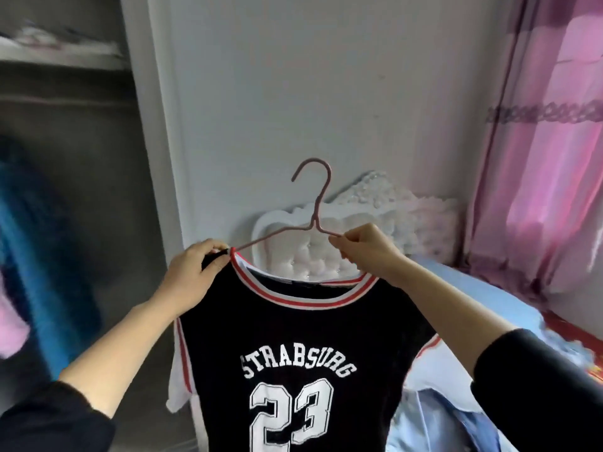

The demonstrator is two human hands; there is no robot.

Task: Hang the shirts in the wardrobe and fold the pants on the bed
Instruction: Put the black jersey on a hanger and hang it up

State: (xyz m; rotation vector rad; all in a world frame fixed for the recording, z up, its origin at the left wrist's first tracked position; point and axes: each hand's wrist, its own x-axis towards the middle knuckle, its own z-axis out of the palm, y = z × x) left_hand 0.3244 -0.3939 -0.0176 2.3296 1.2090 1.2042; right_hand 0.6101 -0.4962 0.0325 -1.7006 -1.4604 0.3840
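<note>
A black jersey shirt (293, 340) with white sleeves, a red-and-white collar and the print "STRABSURG 23" hangs in front of me. A thin pinkish wire hanger (315, 203) pokes out of its neck, hook upright. My left hand (192, 275) pinches the shirt's left shoulder by the collar, over the hanger's left arm. My right hand (365, 247) grips the hanger's right arm just above the collar. The open wardrobe (75, 164) is at the left, blurred, with blue and pink garments (36, 256) inside.
A white wardrobe side panel (156, 125) stands between the wardrobe and the wall. A white tufted headboard (365, 216) is behind the shirt. The bed (489, 301), in light blue sheets with blue clothing (434, 422) on it, lies at the right. Pink curtains (551, 141) hang at the far right.
</note>
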